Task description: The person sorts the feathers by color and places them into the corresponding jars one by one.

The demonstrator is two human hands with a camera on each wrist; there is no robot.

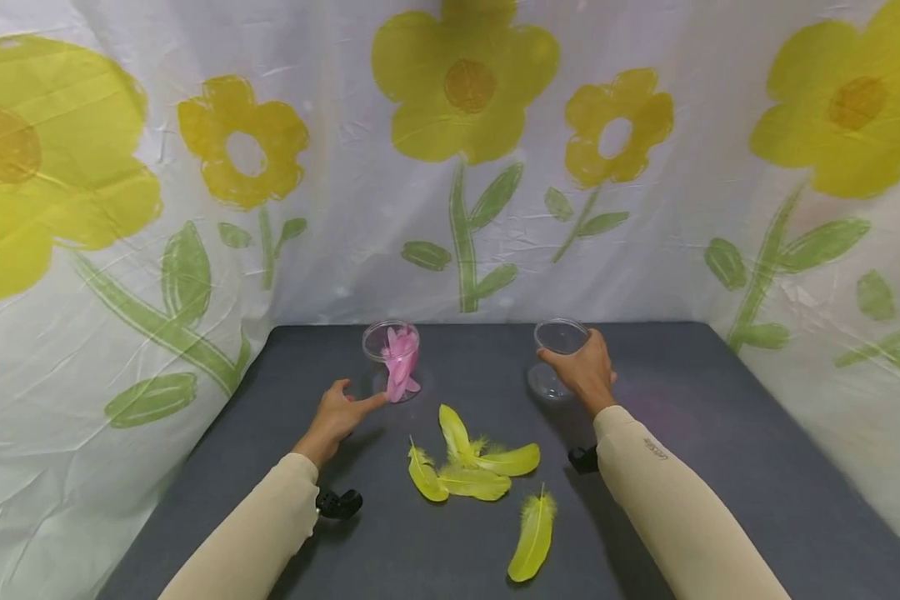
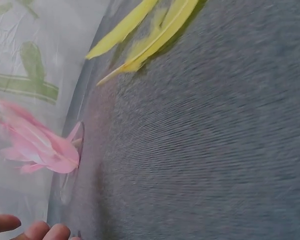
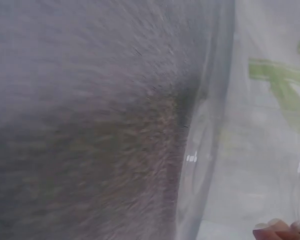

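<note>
A clear plastic cup [image 1: 376,343] with pink feathers [image 1: 401,362] in it stands at the back left of the table. Beside it is my left hand [image 1: 336,421], thumb and fingers spread apart; in the left wrist view its fingertips [image 2: 35,231] show near the pink feathers [image 2: 45,145]. At the back right, my right hand [image 1: 587,367] grips a second clear cup [image 1: 558,337] round its upper side. No feathers show inside that one. Several yellow feathers [image 1: 474,482] lie between my arms, and a single yellow feather [image 1: 532,537] lies closer to me.
The dark grey table [image 1: 720,467] reaches back to a white curtain [image 1: 345,250] printed with yellow flowers. Black wrist devices [image 1: 339,504] sit under both forearms, low over the tabletop.
</note>
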